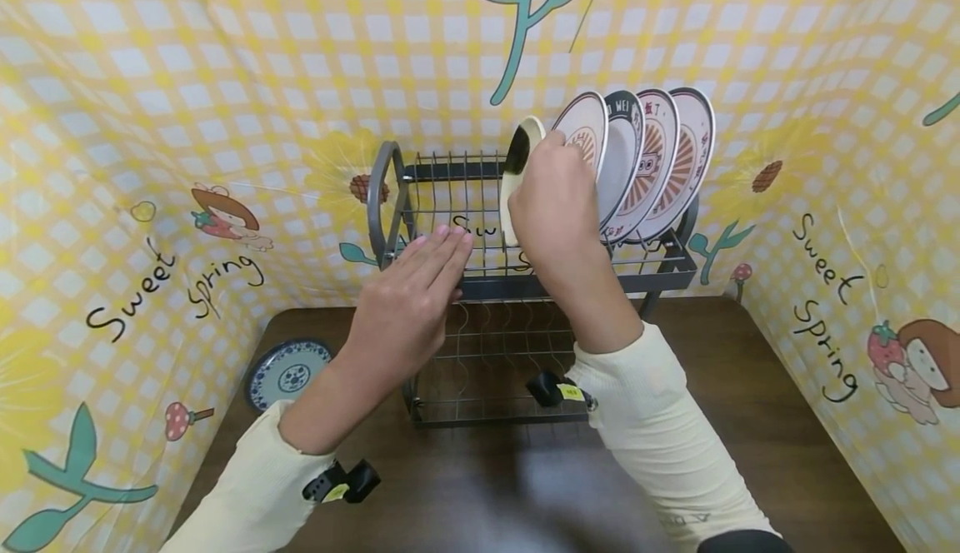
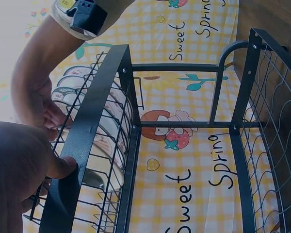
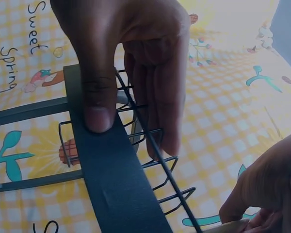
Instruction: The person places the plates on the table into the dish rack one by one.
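Note:
My right hand (image 1: 561, 203) pinches the rim of a cream plate (image 1: 517, 157) with a dark patch, standing on edge in the upper tier of a dark metal dish rack (image 1: 498, 288). Just right of it, several white plates (image 1: 660, 161) with dark rims and reddish patterns stand in a row. My left hand (image 1: 405, 303) holds the rack's front rail left of the cream plate. In the right wrist view its thumb presses the rail's outer face (image 3: 111, 170), while the fingers reach down behind the wires. My right fingertips are hidden in the head view.
On the brown table (image 1: 465, 486), a blue-and-white patterned plate (image 1: 291, 374) lies left of the rack. The rack's lower wire tier (image 1: 495, 370) stands below the plates. Yellow checked cloth (image 1: 300, 53) surrounds the table at the back and sides.

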`<state>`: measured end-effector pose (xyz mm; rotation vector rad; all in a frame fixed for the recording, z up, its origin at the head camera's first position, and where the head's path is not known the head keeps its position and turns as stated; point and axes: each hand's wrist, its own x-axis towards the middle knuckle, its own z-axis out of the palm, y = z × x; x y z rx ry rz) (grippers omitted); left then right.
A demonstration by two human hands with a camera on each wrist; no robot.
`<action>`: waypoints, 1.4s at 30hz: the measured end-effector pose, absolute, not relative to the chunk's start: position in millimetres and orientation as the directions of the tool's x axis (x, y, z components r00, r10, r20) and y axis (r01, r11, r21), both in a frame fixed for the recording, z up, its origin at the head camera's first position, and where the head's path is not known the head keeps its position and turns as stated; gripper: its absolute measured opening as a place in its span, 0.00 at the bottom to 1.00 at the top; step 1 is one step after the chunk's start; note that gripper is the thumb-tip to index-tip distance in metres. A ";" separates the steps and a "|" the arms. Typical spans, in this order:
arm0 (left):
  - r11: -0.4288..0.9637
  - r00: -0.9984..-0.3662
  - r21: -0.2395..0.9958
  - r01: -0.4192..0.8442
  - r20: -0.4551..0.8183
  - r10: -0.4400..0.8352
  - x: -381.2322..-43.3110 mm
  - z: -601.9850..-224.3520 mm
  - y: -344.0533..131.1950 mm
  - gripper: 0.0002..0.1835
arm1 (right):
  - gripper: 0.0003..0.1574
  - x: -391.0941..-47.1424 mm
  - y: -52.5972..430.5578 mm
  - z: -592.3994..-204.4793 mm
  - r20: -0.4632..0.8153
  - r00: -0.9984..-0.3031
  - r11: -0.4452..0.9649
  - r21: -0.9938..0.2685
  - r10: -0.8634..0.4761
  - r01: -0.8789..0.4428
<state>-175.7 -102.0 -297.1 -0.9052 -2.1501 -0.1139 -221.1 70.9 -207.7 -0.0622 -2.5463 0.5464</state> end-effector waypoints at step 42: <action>0.741 -0.429 -0.196 0.642 0.710 0.559 -175.8 -297.5 -101.1 0.26 | 0.18 -145.0 122.1 -208.2 0.778 -0.628 0.847 -0.322 -0.017 -0.422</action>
